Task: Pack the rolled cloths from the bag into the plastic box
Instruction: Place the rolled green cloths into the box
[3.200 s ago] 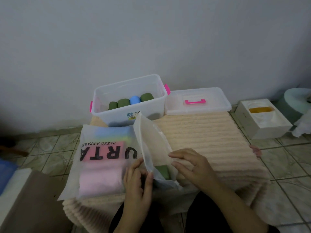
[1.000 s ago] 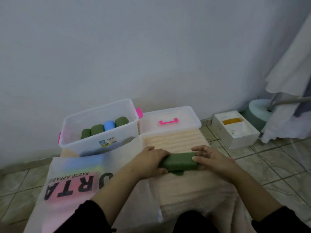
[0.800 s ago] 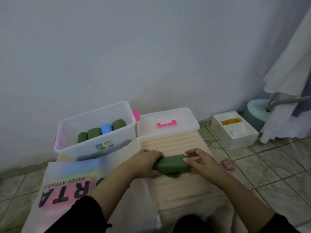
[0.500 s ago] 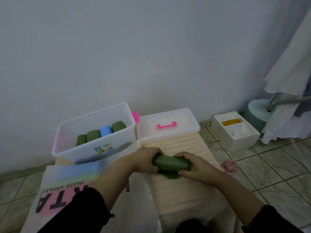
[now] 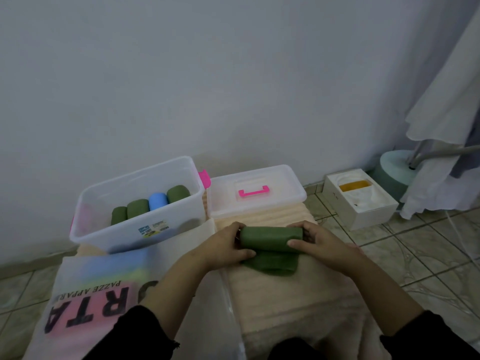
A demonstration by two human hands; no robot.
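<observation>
Since half a second ago, a flap has come loose from the green cloth roll (image 5: 271, 239), lying toward me on the ribbed cream towel (image 5: 285, 302). Far left, the clear plastic box (image 5: 109, 237) holds three green rolls and one blue. Nearer left lies the frosted plastic bag (image 5: 85, 300) with cloths inside. My left hand (image 5: 223, 246) curls around the roll's left end; my right hand (image 5: 315, 241) grips the right end, hands apart, forearms converging. Soft, light fabric like this likely unrolls easily, so I would hold both ends while tightening it.
</observation>
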